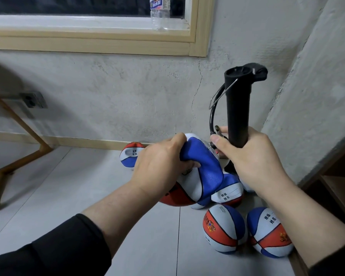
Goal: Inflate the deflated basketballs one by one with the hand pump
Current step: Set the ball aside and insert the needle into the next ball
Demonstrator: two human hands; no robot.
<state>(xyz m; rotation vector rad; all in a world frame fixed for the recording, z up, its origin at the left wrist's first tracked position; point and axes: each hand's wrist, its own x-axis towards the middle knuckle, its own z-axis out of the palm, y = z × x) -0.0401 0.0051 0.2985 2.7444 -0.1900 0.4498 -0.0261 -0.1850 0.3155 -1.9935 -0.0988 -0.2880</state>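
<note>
1. We look down from the head camera and see both of our hands over a pile of balls in a corner of the room.
2. Our left hand grips a flat ball. The fingers curl tight into its soft blue skin, and the skin folds up in the fist.
3. The flat ball is blue, white and red. It is up off the floor, just left of the pump.
4. Our right hand holds the pump. The fingers wrap round the low end of the black tube, and the tube stands up tall.
5. The thumb and first finger of that hand also pinch the tip of the hose beside the tube. The needle at the tip points at the flat ball. We cannot tell if it is in the ball.
6. The hose loops from the top of the pump down its left side.
7. Two round balls lie on the floor below the pump, side by side.
8. One more ball lies far to the left of the pump, by the wall.
9. More balls sit under the flat ball, partly hidden by it.
10. A bottle stands on the window ledge, high up and left of the pump.
11. A wood leg stands far to the left of the pump.
</note>
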